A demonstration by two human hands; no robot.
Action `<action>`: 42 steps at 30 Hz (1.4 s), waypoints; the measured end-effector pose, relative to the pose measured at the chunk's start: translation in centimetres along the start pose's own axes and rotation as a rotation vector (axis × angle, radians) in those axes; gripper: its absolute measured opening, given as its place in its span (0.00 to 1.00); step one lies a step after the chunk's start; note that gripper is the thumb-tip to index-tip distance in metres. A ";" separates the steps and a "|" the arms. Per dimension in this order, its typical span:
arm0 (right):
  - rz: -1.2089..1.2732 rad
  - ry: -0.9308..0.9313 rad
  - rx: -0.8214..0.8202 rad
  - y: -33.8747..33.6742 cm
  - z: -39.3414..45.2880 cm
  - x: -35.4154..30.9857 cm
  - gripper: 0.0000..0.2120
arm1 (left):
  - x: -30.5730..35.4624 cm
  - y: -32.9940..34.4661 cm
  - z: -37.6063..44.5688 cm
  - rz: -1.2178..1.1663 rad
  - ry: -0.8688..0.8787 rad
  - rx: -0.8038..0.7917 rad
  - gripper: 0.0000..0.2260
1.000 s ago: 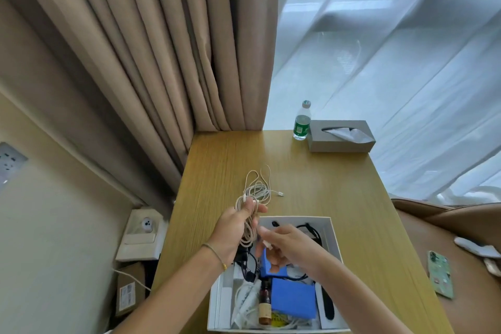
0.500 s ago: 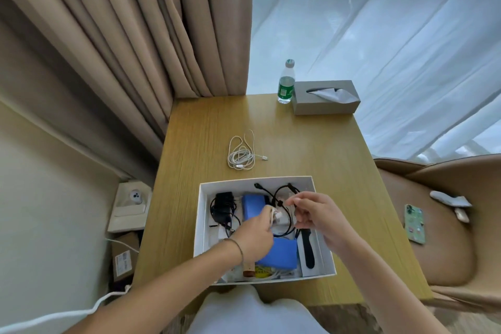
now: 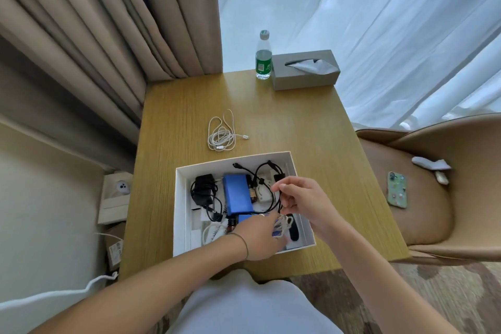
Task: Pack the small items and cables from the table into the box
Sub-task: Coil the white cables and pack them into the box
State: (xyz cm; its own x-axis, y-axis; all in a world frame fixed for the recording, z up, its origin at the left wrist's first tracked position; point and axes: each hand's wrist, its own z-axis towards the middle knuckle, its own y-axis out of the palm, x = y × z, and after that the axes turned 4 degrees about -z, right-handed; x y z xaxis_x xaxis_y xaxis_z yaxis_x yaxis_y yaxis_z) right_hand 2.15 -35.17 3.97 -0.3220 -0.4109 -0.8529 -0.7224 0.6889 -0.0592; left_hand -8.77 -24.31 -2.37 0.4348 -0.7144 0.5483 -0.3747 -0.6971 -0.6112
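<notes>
Left hand [image 3: 260,238] reaches into the near right part of the box [image 3: 180,214], fingers curled round a bundled white cord [image 3: 284,224] inside it; the grip on the bundle is partly hidden by the hand itself. Right hand [image 3: 301,199] hovers above the box's right side, thumb and forefinger pinching a loop of black cable [image 3: 267,190], the rest of which lies in the box. Box is white, open-topped, sitting near the bench's [image 3: 173,122] front edge, roughly centred. Contents, left to right: black charger [image 3: 202,190] with its lead tangled round it, blue pack [image 3: 238,194] lying lengthwise, a small brown bottle [image 3: 231,224] near the front, a white adapter [image 3: 262,191] under the black cable, a black oblong item [image 3: 293,230] along the right wall. Beyond the box, toward the bench's middle, a coiled white cable [image 3: 221,135] lies loose on the wood, apart from the box. At the far edge, right of centre: a water bottle [image 3: 263,55] upright, touching or just beside a grey tissue box [image 3: 305,70] at the far right corner. Off the bench to the right, a phone [image 3: 397,189] lies on a tan chair [image 3: 433,198].
</notes>
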 end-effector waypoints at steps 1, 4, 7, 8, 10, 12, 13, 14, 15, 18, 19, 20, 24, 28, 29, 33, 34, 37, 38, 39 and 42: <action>-0.002 -0.001 -0.003 0.0 0.0 0.0 0.12 | 0.2 -0.2 -0.1 0.016 0.021 0.013 0.30; 0.011 -0.009 -0.018 -0.2 0.3 0.1 0.12 | 0.5 -0.7 -0.6 0.062 0.047 0.051 0.28; 0.047 -0.017 -0.027 -0.3 0.6 0.0 0.13 | 0.1 -1.6 -1.0 0.033 0.037 0.079 0.32; 0.048 -0.017 -0.024 -0.4 0.8 -0.1 0.13 | -0.1 -2.1 -1.1 0.014 0.030 0.077 0.35; 0.033 -0.018 -0.019 -0.6 1.1 -0.2 0.13 | -0.6 -3.2 -1.7 -0.011 0.033 0.069 0.40; 0.021 -0.020 -0.014 -0.7 1.5 -0.4 0.13 | -1.0 -4.5 -2.4 -0.030 0.051 0.063 0.42; 0.018 -0.021 -0.010 -0.8 1.7 -0.5 0.13 | -1.3 -5.2 -2.8 -0.051 0.056 0.069 0.41; 0.016 -0.021 -0.007 -0.7 1.9 -0.6 0.13 | -1.5 -5.9 -3.2 -0.081 0.057 0.091 0.41; 0.015 -0.023 -0.005 -0.7 2.2 -0.8 0.13 | -1.8 -6.7 -3.5 -0.122 0.059 0.130 0.39; -0.001 -0.039 -0.011 -0.3 3.2 -1.5 0.12 | -2.7 -9.0 -4.2 -0.292 0.076 0.305 0.33; -0.011 -0.047 -0.017 -0.1 3.6 -1.9 0.12 | -3.1 -9.8 -4.3 -0.347 0.079 0.362 0.30; -0.021 -0.055 -0.023 0.1 4.0 -2.4 0.12 | -3.4 -10.5 -4.4 -0.389 0.083 0.415 0.28; -0.054 -0.097 -0.037 1.0 6.6 -4.9 0.12 | -4.6 -12.9 -4.4 -0.410 0.126 0.582 0.20; -0.173 -0.185 -0.030 2.0 11.1 -7.7 0.12 | -5.9 -14.7 -3.7 -0.376 0.097 0.727 0.11; -0.226 -0.205 -0.020 2.4 12.5 -8.2 0.12 | -6.2 -15.1 -3.4 -0.367 0.078 0.748 0.09; -0.556 -0.285 -0.007 5.0 18.5 -8.8 0.09 | -8.2 -16.2 -1.7 -0.317 -0.023 0.797 0.06; -0.669 -0.309 -0.019 5.8 19.9 -8.7 0.10 | -8.9 -16.4 -1.3 -0.302 -0.055 0.801 0.06; -1.015 -0.361 -0.090 7.9 23.3 -8.0 0.13 | -11.0 -16.6 -0.1 -0.269 -0.164 0.767 0.06; -1.113 -0.371 -0.109 8.4 24.3 -7.7 0.14 | -11.7 -16.6 0.2 -0.264 -0.199 0.747 0.07; -1.193 -0.381 -0.123 9.0 25.1 -7.3 0.15 | -12.3 -16.4 0.5 -0.265 -0.229 0.728 0.07; -1.374 -0.417 -0.137 10.3 27.2 -6.1 0.17 | -13.8 -15.5 0.9 -0.283 -0.270 0.682 0.08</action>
State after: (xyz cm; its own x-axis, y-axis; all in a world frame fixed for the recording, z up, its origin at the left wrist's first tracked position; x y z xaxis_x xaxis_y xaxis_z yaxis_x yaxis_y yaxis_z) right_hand 13.31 -9.28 -5.54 0.8449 -0.4721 -0.2514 -0.3681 -0.1723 -0.9137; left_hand -8.20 -3.58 -1.03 0.6556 -0.4143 0.6313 0.3277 -0.5971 -0.7322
